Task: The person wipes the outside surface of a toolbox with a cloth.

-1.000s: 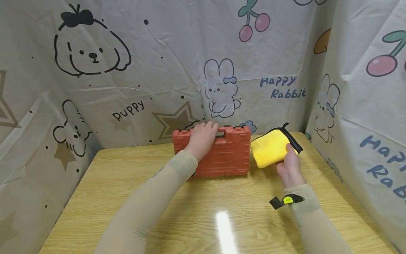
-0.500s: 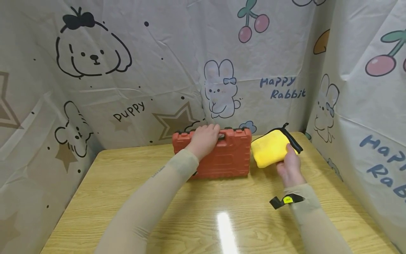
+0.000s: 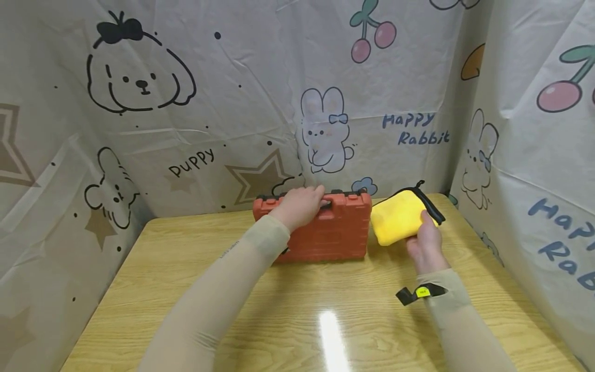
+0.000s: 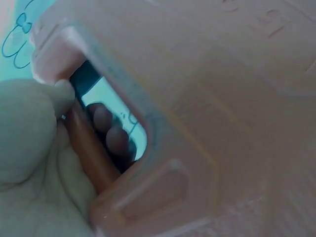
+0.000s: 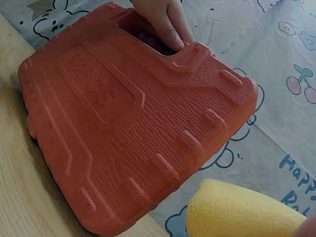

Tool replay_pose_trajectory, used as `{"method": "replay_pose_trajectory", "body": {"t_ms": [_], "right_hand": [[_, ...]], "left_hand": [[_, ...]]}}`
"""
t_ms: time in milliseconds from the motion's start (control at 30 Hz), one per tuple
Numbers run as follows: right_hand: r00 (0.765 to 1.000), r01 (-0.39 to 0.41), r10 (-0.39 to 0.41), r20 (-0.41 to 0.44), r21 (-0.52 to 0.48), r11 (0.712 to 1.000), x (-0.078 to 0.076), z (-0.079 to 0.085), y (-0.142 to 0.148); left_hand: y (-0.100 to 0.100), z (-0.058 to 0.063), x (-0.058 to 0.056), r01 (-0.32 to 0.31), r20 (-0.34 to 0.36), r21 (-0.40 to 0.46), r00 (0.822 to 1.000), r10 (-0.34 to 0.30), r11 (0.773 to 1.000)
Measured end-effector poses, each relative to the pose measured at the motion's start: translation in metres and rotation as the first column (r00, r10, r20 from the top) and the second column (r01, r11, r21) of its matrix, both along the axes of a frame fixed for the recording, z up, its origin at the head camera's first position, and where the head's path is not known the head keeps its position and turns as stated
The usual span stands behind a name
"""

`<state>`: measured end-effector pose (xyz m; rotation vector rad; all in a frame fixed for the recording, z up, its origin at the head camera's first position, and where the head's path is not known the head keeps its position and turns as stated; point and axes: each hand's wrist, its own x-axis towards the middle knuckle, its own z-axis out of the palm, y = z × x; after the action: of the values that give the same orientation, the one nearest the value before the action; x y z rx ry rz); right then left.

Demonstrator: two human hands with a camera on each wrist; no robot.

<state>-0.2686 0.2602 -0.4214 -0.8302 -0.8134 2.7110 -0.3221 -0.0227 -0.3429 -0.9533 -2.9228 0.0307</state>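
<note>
A red hard plastic tool case (image 3: 334, 232) stands on its long edge on the table, its handle side up. My left hand (image 3: 302, 206) grips the case's handle; in the left wrist view the fingertips (image 4: 117, 140) show through the handle opening, curled round the bar. Raised lettering marks the side of the case in the right wrist view. Just right of the case, my right hand (image 3: 426, 243) holds a yellow fuzzy pouch (image 3: 400, 217) with a black zip edge, thumb on its front. The right fingers behind the pouch are mostly hidden.
The wood-grain table (image 3: 288, 320) carries a bright light reflection. A printed cloth (image 3: 251, 67) with cartoon animals and cherries hangs close behind the case and along both sides. A black strap (image 3: 420, 294) with a yellow tag circles the right wrist.
The top of the case has tipped slightly toward me, with its black back edge showing more. My left hand has come down a little with the handle. The right hand and pouch stay nearly still.
</note>
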Motion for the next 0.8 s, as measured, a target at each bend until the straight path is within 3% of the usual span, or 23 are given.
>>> {"method": "replay_pose_trajectory", "body": {"t_ms": [133,233,367,567,800], "right_hand": [[1.000,0.001,-0.002,-0.003,-0.007,1.000,-0.001,-0.001,0.001],[1.000,0.006,-0.007,-0.010,-0.019,1.000,-0.001,-0.002,0.002],[1.000,0.001,-0.002,-0.018,-0.029,1.000,-0.002,-0.002,0.001],[1.000,-0.006,0.006,-0.027,-0.033,0.999,-0.002,-0.001,0.001],[1.000,-0.002,0.002,-0.006,-0.034,0.999,-0.001,-0.001,0.002]], "left_hand": [[-0.002,0.006,0.005,0.008,0.101,-0.002,0.995,-0.008,1.000],[-0.004,0.008,0.011,0.008,0.138,-0.002,0.990,-0.008,1.000],[-0.006,0.006,0.023,0.024,0.089,0.010,0.996,-0.024,1.000],[-0.009,-0.002,0.049,0.048,-0.021,0.028,0.999,-0.047,0.998],[-0.012,-0.008,0.076,0.053,-0.059,0.027,0.997,-0.051,0.998]]}}
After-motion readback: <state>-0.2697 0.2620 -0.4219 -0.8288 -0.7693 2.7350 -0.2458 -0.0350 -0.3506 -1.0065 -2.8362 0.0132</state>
